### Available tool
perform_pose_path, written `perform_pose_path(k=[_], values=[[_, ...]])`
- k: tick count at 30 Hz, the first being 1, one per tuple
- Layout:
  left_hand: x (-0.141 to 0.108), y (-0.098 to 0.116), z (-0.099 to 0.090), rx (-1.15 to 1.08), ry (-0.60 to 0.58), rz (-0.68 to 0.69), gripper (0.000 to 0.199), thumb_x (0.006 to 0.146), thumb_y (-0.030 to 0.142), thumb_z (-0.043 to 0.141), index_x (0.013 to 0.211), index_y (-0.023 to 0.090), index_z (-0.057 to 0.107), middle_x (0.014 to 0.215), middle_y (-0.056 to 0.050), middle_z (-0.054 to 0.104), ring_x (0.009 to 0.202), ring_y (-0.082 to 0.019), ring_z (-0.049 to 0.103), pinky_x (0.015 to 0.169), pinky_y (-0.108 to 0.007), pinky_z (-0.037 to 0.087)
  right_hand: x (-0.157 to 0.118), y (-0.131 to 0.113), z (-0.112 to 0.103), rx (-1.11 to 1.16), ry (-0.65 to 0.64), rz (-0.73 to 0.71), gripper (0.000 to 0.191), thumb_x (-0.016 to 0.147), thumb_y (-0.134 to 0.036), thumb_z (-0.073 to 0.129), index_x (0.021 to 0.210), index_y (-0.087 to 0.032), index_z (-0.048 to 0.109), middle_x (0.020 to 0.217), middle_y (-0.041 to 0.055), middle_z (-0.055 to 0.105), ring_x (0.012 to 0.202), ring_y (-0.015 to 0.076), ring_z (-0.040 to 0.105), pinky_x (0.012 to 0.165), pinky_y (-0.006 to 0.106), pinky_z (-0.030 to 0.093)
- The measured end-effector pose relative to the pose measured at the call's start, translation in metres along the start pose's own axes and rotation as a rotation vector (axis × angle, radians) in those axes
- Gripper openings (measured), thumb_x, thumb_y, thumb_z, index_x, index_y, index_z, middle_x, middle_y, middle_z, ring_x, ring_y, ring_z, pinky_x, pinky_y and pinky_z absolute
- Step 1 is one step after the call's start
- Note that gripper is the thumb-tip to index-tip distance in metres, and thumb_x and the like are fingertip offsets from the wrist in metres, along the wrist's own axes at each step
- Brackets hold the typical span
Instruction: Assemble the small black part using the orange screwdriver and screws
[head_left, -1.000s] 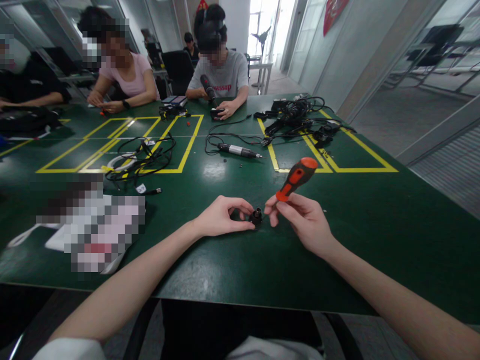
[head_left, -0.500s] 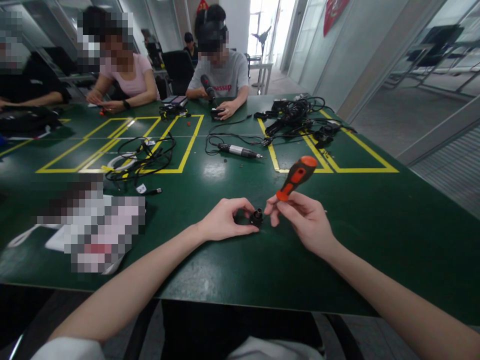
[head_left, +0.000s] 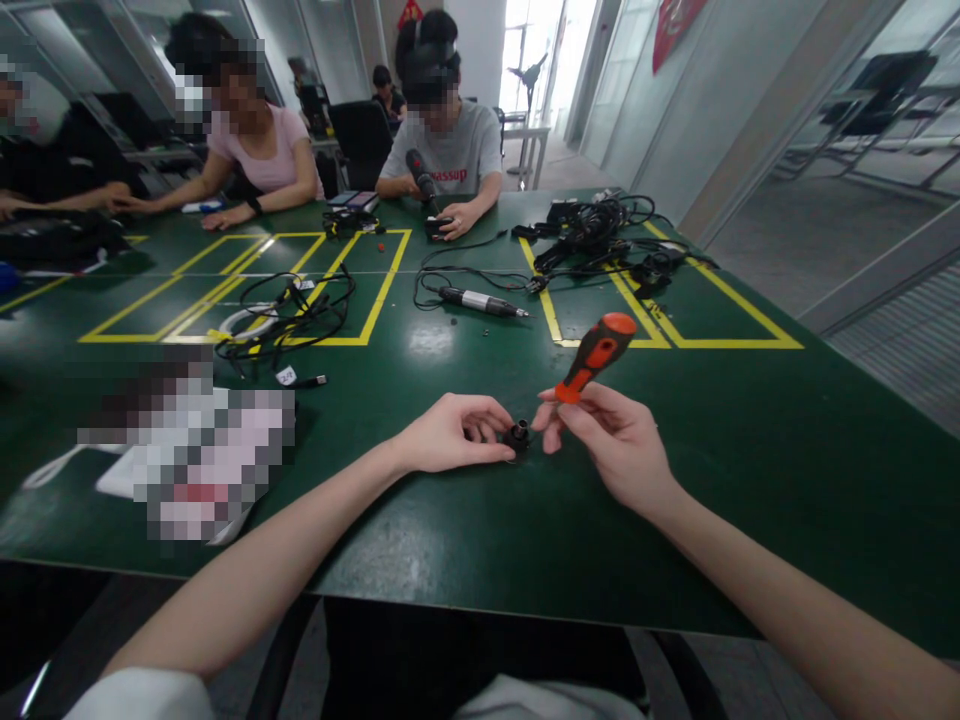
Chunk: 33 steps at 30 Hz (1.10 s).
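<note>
The left hand [head_left: 450,435] rests on the green tabletop [head_left: 480,530] with thumb and fingers closed in a pinch grip around a small black part [head_left: 517,436], which sits on the tabletop just in front of the person, between the two hands. The right hand [head_left: 611,440] is closed on a screwdriver [head_left: 595,355] near the bottom of its orange and black handle; the handle tilts up and to the right, away from the person, and the fingers hide the shaft, so the tip cannot be seen. The right fingertips are just beside the part, touching or nearly so; which cannot be told. Farther out on the tabletop lies a grey pen-shaped tool [head_left: 480,300] with a black cord, near a line of yellow tape [head_left: 375,295] that marks out rectangles. A loose tangle of cables [head_left: 281,315] lies to the left of it, and a larger heap of black cables [head_left: 600,235] lies on the far right. A blurred white object [head_left: 187,450] lies at the near left. Across the tabletop sit other people, one in a grey shirt [head_left: 450,155] and one in a pink shirt [head_left: 259,150], their hands on the far edge.
</note>
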<state>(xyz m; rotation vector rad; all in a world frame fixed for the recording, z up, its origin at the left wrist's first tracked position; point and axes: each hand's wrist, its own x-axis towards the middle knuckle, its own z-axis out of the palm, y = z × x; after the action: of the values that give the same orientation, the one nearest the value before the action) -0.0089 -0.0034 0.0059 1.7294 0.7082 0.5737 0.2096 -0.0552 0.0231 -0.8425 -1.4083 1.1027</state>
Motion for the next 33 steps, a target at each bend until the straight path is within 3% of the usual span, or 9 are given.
perform_pose_path(k=[5, 9, 15, 18, 23, 29, 33], values=[[0.002, -0.002, -0.002, -0.190, 0.000, -0.122, 0.042, 0.067, 0.028, 0.093, 0.099, 0.011, 0.072, 0.086, -0.007, 0.079, 0.072, -0.013, 0.074, 0.067, -0.022, 0.055, 0.000, 0.000, 0.002, 0.053, 0.005, -0.035, 0.028, 0.091, -0.046, 0.079, 0.094, -0.022, 0.067, 0.079, 0.0026, 0.076, 0.056, 0.0145, 0.067, 0.057, 0.029, 0.058], [0.002, -0.003, -0.003, -0.257, -0.025, -0.144, 0.041, 0.068, 0.022, 0.091, 0.101, 0.010, 0.070, 0.088, -0.008, 0.080, 0.072, -0.014, 0.076, 0.066, -0.021, 0.056, 0.000, -0.001, 0.001, 0.020, 0.010, -0.037, 0.026, 0.091, -0.043, 0.079, 0.084, -0.021, 0.067, 0.082, 0.0037, 0.076, 0.056, 0.0128, 0.066, 0.058, 0.028, 0.058], [0.002, -0.005, -0.003, -0.300, -0.013, -0.138, 0.049, 0.068, 0.015, 0.086, 0.113, 0.011, 0.067, 0.100, -0.012, 0.081, 0.069, -0.013, 0.076, 0.064, -0.020, 0.057, -0.001, 0.001, 0.000, 0.014, -0.024, -0.037, 0.030, 0.094, -0.050, 0.074, 0.093, -0.019, 0.073, 0.081, 0.0049, 0.075, 0.057, 0.0141, 0.066, 0.058, 0.029, 0.058], [0.002, -0.004, -0.002, -0.254, -0.003, -0.128, 0.048, 0.067, 0.019, 0.088, 0.109, 0.012, 0.067, 0.098, -0.010, 0.080, 0.067, -0.011, 0.073, 0.062, -0.019, 0.055, -0.001, 0.002, 0.002, 0.068, -0.020, -0.069, 0.028, 0.092, -0.047, 0.077, 0.097, -0.020, 0.070, 0.080, 0.0034, 0.075, 0.057, 0.0136, 0.066, 0.058, 0.028, 0.058], [0.000, -0.001, 0.003, -0.101, 0.050, -0.078, 0.042, 0.065, 0.028, 0.092, 0.096, 0.011, 0.070, 0.075, -0.001, 0.073, 0.066, -0.010, 0.068, 0.064, -0.021, 0.055, -0.001, -0.001, 0.001, 0.016, -0.002, -0.062, 0.025, 0.092, -0.041, 0.079, 0.084, -0.020, 0.069, 0.081, 0.0035, 0.075, 0.056, 0.0120, 0.064, 0.058, 0.027, 0.056], [-0.002, 0.002, 0.005, 0.059, 0.072, 0.001, 0.036, 0.074, 0.032, 0.086, 0.100, 0.010, 0.074, 0.066, 0.002, 0.067, 0.058, -0.008, 0.061, 0.059, -0.019, 0.050, -0.001, 0.000, -0.001, -0.010, -0.032, -0.028, 0.034, 0.093, -0.053, 0.074, 0.091, -0.019, 0.074, 0.080, 0.0045, 0.073, 0.056, 0.0138, 0.063, 0.058, 0.031, 0.057], [-0.002, 0.005, 0.006, 0.141, 0.067, 0.037, 0.034, 0.077, 0.031, 0.083, 0.102, 0.010, 0.075, 0.061, 0.005, 0.061, 0.053, -0.006, 0.053, 0.054, -0.017, 0.043, -0.003, 0.002, 0.000, 0.044, -0.027, -0.059, 0.029, 0.091, -0.048, 0.078, 0.095, -0.020, 0.071, 0.079, 0.0031, 0.073, 0.057, 0.0136, 0.065, 0.057, 0.028, 0.057]])
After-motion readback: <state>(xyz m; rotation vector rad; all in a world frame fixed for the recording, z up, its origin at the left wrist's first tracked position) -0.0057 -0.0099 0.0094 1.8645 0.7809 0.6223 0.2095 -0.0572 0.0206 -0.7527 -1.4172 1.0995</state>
